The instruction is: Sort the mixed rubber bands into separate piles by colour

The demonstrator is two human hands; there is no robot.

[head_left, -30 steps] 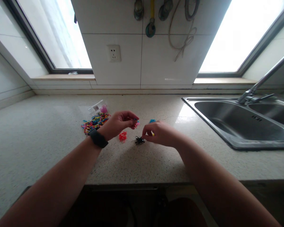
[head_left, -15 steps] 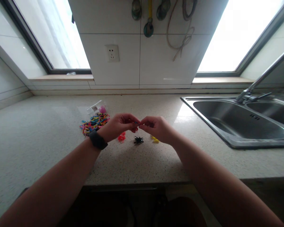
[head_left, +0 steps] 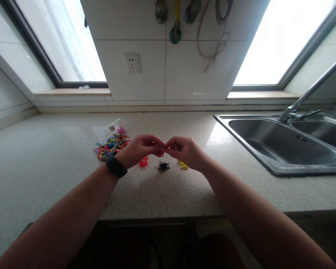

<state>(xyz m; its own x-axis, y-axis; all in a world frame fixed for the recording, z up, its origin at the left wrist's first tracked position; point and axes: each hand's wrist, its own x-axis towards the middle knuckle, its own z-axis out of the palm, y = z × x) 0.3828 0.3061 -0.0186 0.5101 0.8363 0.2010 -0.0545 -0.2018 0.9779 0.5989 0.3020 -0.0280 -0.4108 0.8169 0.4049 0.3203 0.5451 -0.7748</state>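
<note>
My left hand [head_left: 142, 150] and my right hand [head_left: 184, 151] meet fingertip to fingertip above the counter. Both are closed in a pinch on small rubber bands [head_left: 161, 148], of which bits of blue and red show between the fingers. Below the hands lie three small heaps: red rubber bands [head_left: 143, 162], black rubber bands [head_left: 164, 166] and yellow rubber bands [head_left: 183, 165], the last partly hidden by my right hand. Left of my left hand spreads a larger pile of mixed-colour rubber bands [head_left: 112, 145], partly covered by the wrist.
Behind the mixed pile lie a clear plastic bag [head_left: 111, 128] and a pink item [head_left: 121, 129]. A steel double sink [head_left: 249, 149] with a faucet [head_left: 310, 89] is set into the speckled counter [head_left: 162, 198] at the right. A socket [head_left: 132, 63] is on the tiled wall.
The hands stay in nearly the same place, fingertips still together. Slightly more of the blue and red bands shows between them.
</note>
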